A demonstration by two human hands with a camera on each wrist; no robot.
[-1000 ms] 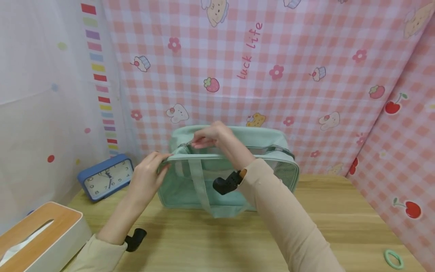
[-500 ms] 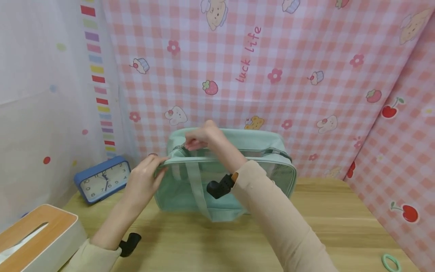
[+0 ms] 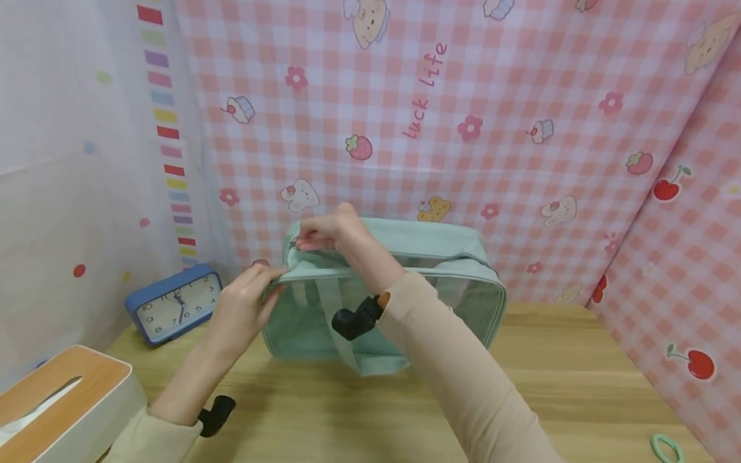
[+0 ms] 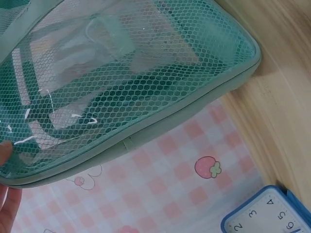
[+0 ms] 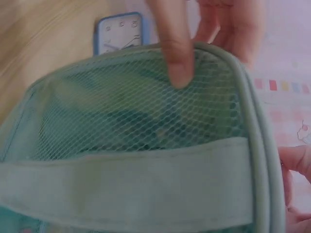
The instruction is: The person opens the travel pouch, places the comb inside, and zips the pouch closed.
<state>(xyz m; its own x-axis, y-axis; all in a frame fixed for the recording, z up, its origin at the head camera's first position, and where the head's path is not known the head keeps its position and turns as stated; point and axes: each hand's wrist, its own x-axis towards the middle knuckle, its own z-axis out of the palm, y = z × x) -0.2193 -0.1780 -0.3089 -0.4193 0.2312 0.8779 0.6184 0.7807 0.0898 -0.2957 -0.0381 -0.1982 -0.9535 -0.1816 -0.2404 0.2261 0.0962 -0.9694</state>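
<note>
A mint-green bag [image 3: 295, 328] with mesh and clear panels stands upright on the wooden table. My left hand [image 3: 246, 299] pinches its top left corner, thumb [image 5: 179, 70] on the mesh side in the right wrist view. Just behind that corner, my right hand [image 3: 327, 230] pinches the zipper pull at the left end of the top opening; its fingers hide most of the pull. Along the top, the zipper edge [image 3: 475, 257] shows dark at the right. A wide strap handle [image 3: 382, 365] hangs down the front. Through the mesh in the left wrist view, clear and white shapes show inside.
A blue alarm clock [image 3: 176, 305] stands left of the bag, with a white tissue box with a wooden lid [image 3: 69, 392] nearer the front. A green ring [image 3: 667, 448] lies at the front right. Pink checked cloth [image 3: 370, 173] hangs close behind the bag.
My right hand has moved left along the top opening with the zipper pull, up to the bag's left end. My left hand keeps its hold on the corner.
</note>
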